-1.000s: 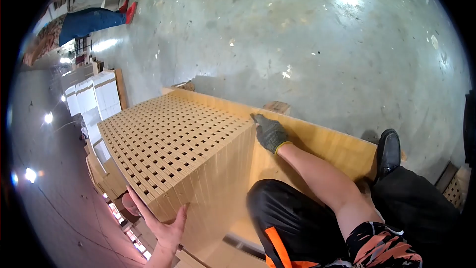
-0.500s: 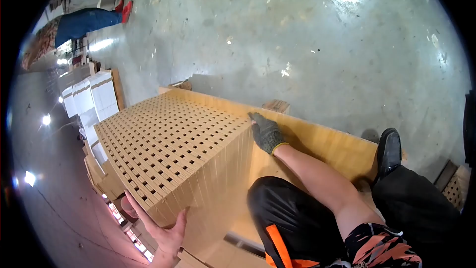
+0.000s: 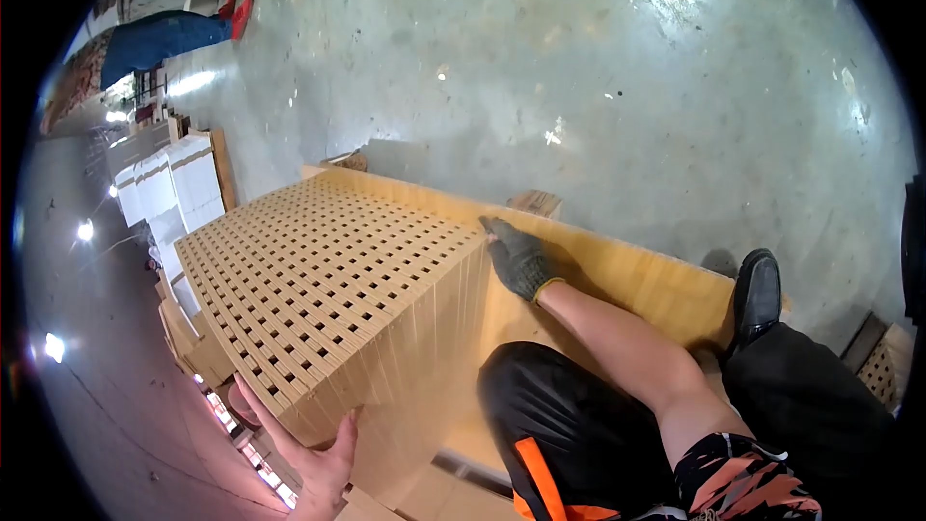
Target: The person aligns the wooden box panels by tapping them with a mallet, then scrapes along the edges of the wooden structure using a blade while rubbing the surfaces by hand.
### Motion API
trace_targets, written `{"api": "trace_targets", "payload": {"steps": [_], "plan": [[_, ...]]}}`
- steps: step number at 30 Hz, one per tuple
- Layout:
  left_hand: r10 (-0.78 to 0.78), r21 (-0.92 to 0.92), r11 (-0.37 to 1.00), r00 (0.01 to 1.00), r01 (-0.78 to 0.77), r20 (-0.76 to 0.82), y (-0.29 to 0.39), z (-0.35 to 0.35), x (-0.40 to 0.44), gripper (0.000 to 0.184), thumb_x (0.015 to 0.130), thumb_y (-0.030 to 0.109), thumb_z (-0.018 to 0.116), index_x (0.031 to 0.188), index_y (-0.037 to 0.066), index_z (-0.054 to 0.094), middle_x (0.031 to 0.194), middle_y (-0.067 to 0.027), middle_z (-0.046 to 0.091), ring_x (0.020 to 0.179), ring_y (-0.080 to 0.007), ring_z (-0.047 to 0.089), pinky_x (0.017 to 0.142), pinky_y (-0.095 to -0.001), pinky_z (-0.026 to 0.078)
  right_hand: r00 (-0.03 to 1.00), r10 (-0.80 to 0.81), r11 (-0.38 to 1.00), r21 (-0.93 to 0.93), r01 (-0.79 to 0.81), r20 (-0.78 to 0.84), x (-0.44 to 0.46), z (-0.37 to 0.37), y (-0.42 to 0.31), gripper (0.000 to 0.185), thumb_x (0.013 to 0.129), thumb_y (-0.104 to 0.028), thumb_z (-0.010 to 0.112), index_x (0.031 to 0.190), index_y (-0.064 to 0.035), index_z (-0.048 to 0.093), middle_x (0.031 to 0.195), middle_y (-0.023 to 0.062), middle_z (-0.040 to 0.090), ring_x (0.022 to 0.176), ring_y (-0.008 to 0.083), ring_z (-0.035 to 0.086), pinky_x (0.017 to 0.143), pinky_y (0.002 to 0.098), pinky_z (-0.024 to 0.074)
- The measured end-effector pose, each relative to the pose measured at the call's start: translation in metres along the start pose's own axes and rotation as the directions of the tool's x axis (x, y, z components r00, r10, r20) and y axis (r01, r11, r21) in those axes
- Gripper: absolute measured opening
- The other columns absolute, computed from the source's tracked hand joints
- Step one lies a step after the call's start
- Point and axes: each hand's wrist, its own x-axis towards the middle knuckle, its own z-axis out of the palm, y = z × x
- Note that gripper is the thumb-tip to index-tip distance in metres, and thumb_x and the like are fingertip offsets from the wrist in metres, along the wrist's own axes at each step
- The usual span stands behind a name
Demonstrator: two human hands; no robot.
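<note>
A thick stack of tan panels pierced by rows of small square holes (image 3: 328, 270) leans in front of me. Its layered side (image 3: 415, 367) faces my knees. My bare left hand (image 3: 313, 458) lies at the stack's lower corner, thumb spread wide from the fingers, which run along its edge. In a grey knit glove, my right hand (image 3: 521, 260) rests with outstretched fingers against the opposite corner. Beside that hand runs a yellowish wooden board (image 3: 627, 265), which borders the stack. The fingertips' full contact with the panels is partly hidden.
Wooden blocks (image 3: 535, 203) show under the board's outer edge. White stacked boxes (image 3: 188, 183) stand beyond the panels. Grey concrete floor (image 3: 463, 58) stretches alongside. Another person in blue trousers (image 3: 169, 43) is farther off. My black shoe (image 3: 758, 289) is beside the board's near end.
The view has shifted slightly, so the stack and background appear a little farther left. Both my hands keep their places on the stack.
</note>
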Motion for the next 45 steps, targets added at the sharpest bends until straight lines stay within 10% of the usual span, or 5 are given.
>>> {"api": "trace_targets", "payload": {"steps": [7, 13, 19, 26, 45], "plan": [[-0.033, -0.061, 0.998, 0.999, 0.033, -0.003, -0.009, 0.002, -0.004, 0.123, 0.065, 0.001, 0.083, 0.156, -0.003, 0.001, 0.162, -0.0199, 0.01, 0.151, -0.0314, 0.011, 0.121, -0.0418, 0.01, 0.722, -0.65, 0.757, 0.274, 0.593, 0.236, -0.078, -0.036, -0.189, 0.038, 0.094, -0.02, 0.05, 0.132, -0.0158, 0.055, 0.103, 0.0185, 0.069, 0.068, 0.0327, 0.067, 0.057, 0.0457, 0.053], [0.077, 0.079, 0.994, 0.997, -0.076, -0.003, 0.011, -0.002, 0.004, 0.121, 0.066, 0.004, 0.083, 0.156, -0.004, 0.003, 0.162, -0.0196, 0.011, 0.151, -0.0308, 0.011, 0.121, -0.0414, 0.01, 0.998, -0.005, 0.999, 0.052, 0.001, 0.064, -0.013, -0.001, -0.052, 0.031, 0.097, -0.02, 0.048, 0.123, -0.0075, 0.059, 0.109, 0.0165, 0.066, 0.084, 0.0312, 0.067, 0.073, 0.0421, 0.0534], [0.027, -0.067, 0.997, 1.0, -0.026, 0.006, 0.011, 0.003, 0.004, 0.122, 0.066, 0.006, 0.084, 0.156, -0.004, 0.002, 0.162, -0.0199, 0.012, 0.15, -0.0319, 0.016, 0.12, -0.0404, 0.013, 0.591, -0.598, 0.694, -0.019, 0.719, 0.542, -0.083, -0.025, -0.214, 0.026, 0.09, -0.018, 0.055, 0.111, -0.0039, 0.06, 0.106, 0.018, 0.064, 0.07, 0.0295, 0.066, 0.058, 0.0434, 0.0506], [0.084, 0.004, 0.996, 0.996, -0.084, -0.039, 0.007, -0.001, 0.008, 0.125, 0.065, 0.005, 0.085, 0.157, 0.0, 0.001, 0.158, -0.0192, 0.02, 0.145, -0.0301, 0.023, 0.118, -0.0423, 0.021, 1.0, -0.003, 1.0, -0.003, 0.003, -0.025, -0.058, 0.004, -0.16, 0.021, 0.091, -0.016, 0.053, 0.103, -0.0074, 0.068, 0.081, 0.015, 0.068, 0.068, 0.0297, 0.067, 0.057, 0.0439, 0.0518], [0.058, -0.109, 0.992, 0.997, -0.062, -0.042, 0.0, 0.003, 0.005, 0.124, 0.065, 0.005, 0.085, 0.156, -0.003, 0.0, 0.157, -0.0204, 0.023, 0.143, -0.0313, 0.027, 0.117, -0.0411, 0.024, 0.739, -0.542, 0.767, -0.124, 0.629, 0.4, -0.122, 0.007, -0.237, 0.032, 0.093, -0.02, 0.058, 0.117, 0.0006, 0.054, 0.098, 0.0101, 0.063, 0.081, 0.0199, 0.064, 0.063, 0.0302, 0.0514]]}}
